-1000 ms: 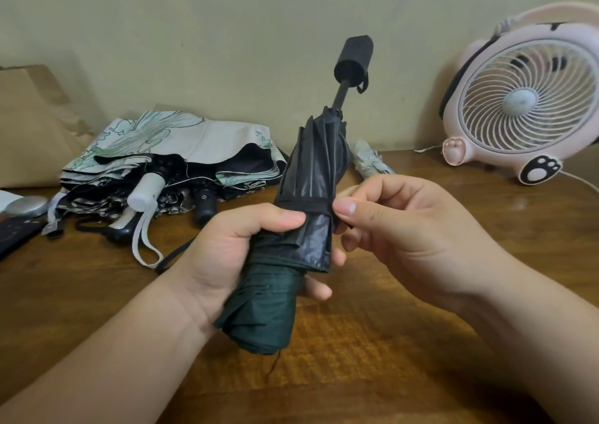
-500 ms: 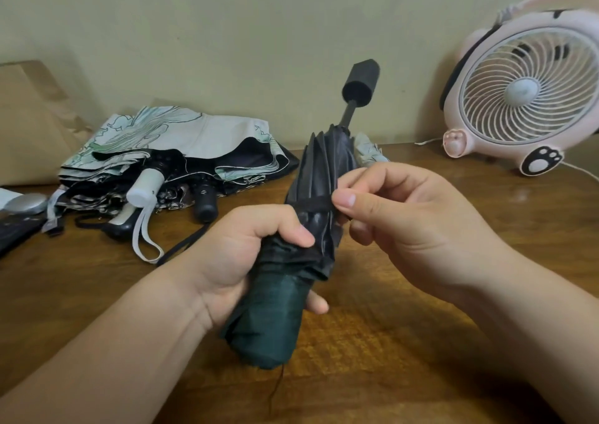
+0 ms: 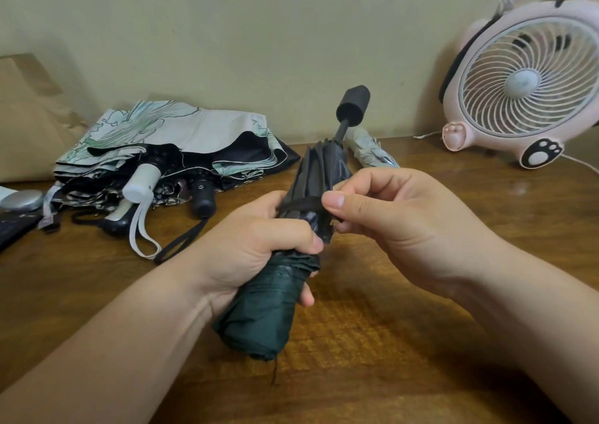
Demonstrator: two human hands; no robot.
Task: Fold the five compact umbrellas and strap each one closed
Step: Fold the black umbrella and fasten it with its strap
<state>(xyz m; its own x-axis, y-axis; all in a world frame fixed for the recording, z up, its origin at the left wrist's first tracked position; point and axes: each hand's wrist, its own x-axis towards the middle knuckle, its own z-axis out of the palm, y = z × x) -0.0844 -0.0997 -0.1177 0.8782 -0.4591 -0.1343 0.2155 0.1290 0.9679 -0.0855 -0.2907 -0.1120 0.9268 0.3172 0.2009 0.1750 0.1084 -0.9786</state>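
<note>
A dark green compact umbrella (image 3: 262, 310) with a black handle (image 3: 354, 102) is held tilted above the wooden table, handle pointing up and away. My left hand (image 3: 256, 255) grips its rolled canopy around the middle. My right hand (image 3: 395, 219) pinches the thin black strap (image 3: 299, 203), which lies across the canopy folds just above my left hand. A pile of unfolded umbrellas (image 3: 181, 151), one white with green print, one with a white handle (image 3: 141, 180), lies at the back left. A small pale folded umbrella (image 3: 372, 150) lies behind the handle.
A pink cat-shaped desk fan (image 3: 531, 80) stands at the back right with its cable trailing right. A brown paper bag (image 3: 29, 116) leans on the wall at the left. A grey oval object (image 3: 21, 200) and a dark item sit at the left edge.
The umbrella has tilted further right and lower in view. My right hand has drawn the strap across the canopy, and my left hand has shifted up toward the strap.
</note>
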